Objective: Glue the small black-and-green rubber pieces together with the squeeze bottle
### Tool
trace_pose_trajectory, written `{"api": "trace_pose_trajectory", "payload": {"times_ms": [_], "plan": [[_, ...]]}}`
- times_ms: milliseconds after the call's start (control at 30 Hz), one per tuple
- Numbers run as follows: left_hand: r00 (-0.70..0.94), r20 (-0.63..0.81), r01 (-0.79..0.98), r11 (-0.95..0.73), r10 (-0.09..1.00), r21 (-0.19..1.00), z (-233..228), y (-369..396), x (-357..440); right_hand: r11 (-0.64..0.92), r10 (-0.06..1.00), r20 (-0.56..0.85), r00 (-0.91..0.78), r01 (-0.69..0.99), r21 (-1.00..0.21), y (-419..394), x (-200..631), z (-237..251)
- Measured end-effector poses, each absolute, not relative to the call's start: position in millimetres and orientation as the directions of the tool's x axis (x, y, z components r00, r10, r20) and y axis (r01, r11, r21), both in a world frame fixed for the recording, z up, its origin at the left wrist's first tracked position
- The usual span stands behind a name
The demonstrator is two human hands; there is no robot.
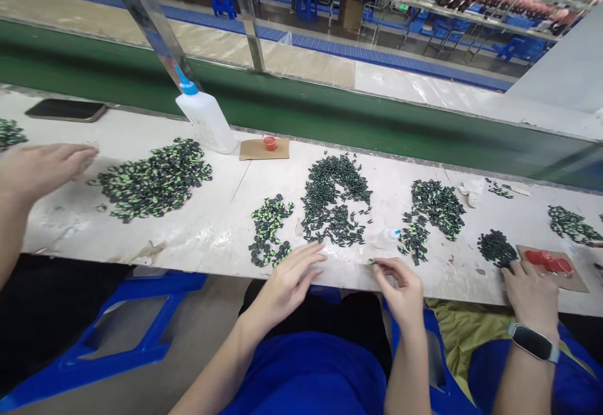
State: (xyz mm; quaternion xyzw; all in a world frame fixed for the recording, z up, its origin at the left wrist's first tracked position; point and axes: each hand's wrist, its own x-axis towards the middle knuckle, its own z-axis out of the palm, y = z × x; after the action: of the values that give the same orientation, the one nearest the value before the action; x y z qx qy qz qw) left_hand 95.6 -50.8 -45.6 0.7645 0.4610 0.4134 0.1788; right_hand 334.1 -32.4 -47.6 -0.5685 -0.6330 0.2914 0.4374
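Here, left hand (288,279) unclenched, right hand (401,283) pinching seemingly one dark piece (371,262), two bottles (207,120)

No legible text or numbers

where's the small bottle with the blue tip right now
In the head view, the small bottle is right of centre, just beyond the person's right hand, between the dark pile and the green-flecked pile.

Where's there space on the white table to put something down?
Bare tabletop lies between the big green-flecked pile and small green-flecked pile, and behind the little blue-tipped bottle. It's crowded by the camera wearer's left hand, where the small pile nearly meets the dark pile.
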Motion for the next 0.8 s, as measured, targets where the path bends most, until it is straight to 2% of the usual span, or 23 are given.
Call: {"api": "trace_pose_trajectory", "payload": {"times_ms": [100, 167, 233, 367, 533, 700, 800], "plan": [[0.167, 0.497, 0.71, -0.454, 0.852, 0.539, -52, -44, 73, 0.078, 0.853, 0.352, 0.384, 0.574, -0.815, -26, 360, -46], [0.206, 0.468, 0.782, -0.431, 0.86, 0.449, -56, -40, 58, 0.038, 0.761, 0.439, 0.477, 0.644, -0.764, -20, 368, -45], [0.275, 0.4, 0.827, -0.428, 0.874, 0.366, -58, -35, 48, 0.041, 0.745, 0.504, 0.437, 0.725, -0.688, -13, 368, -45], [0.361, 0.304, 0.855, -0.444, 0.881, 0.27, -57, -29, 42, 0.093, 0.821, 0.507, 0.265, 0.812, -0.576, -2, 354, -56], [0.346, 0.28, 0.855, -0.424, 0.896, 0.3, -60, -19, 45, 0.115, 0.869, 0.45, 0.206, 0.8, -0.589, 9, 339, -74], [0.339, 0.364, 0.79, -0.472, 0.868, 0.39, -62, -9, 46, 0.092, 0.888, 0.372, 0.269, 0.69, -0.718, 11, 333, -72], [0.309, 0.429, 0.761, -0.491, 0.849, 0.424, -59, -10, 55, 0.118, 0.903, 0.325, 0.282, 0.564, -0.817, 5, 329, -68]]}}
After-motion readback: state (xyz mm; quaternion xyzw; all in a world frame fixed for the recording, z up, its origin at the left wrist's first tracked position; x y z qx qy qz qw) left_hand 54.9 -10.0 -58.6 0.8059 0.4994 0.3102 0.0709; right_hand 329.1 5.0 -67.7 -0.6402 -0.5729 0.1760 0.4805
